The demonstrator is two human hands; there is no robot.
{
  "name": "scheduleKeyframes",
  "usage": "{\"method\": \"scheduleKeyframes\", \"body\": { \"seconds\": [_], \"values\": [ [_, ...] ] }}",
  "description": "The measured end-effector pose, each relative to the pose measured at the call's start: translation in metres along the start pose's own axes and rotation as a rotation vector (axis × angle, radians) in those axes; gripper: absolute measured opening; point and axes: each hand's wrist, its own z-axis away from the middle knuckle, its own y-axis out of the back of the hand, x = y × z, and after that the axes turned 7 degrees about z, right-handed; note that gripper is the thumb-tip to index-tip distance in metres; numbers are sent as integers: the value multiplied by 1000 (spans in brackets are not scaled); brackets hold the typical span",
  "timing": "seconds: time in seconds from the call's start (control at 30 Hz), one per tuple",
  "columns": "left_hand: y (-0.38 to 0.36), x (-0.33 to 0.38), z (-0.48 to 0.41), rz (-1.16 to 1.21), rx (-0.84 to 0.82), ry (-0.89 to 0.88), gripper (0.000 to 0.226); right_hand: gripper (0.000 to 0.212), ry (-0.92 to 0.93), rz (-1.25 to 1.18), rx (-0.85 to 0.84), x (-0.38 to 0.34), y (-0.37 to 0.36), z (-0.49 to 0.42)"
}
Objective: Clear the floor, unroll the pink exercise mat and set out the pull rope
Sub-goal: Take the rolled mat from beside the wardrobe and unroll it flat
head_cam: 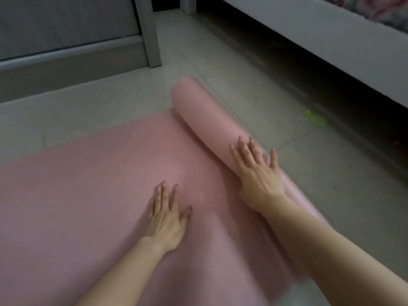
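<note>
The pink exercise mat [88, 184] lies partly unrolled on the pale tiled floor. Its flat part covers the left and the bottom of the view. The rolled part of the mat [203, 115] runs from the upper middle down to the right. My right hand [258, 173] rests palm down on top of the roll, fingers spread. My left hand [167, 217] presses flat on the unrolled part, just left of the roll, fingers apart. No pull rope is in view.
A grey bed frame [309, 45] runs along the right, dark underneath. A small green object [314, 118] lies on the floor by its edge. A grey cabinet [66, 40] and its post [150, 32] stand at the upper left. Bare tiles [287, 133] show between roll and bed.
</note>
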Motion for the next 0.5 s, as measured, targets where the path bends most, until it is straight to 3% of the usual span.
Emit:
{"method": "scheduleKeyframes", "body": {
  "seconds": [0.07,0.13,0.27,0.37,0.5],
  "values": [
    [-6,19,-18,3,17,-26,72,69,132,99,-14,23,-11,0],
    [-10,36,-35,-18,16,-68,73,69,159,171,-51,38,-25,-2],
    [-15,60,-73,-46,25,-101,74,76,-98,202,-47,73,-46,-18],
    [-17,81,-110,-42,61,-96,74,75,-179,325,-20,107,-62,-35],
    [-21,101,-143,-55,147,-129,75,85,-324,86,-114,134,-86,-61]
  ]
}}
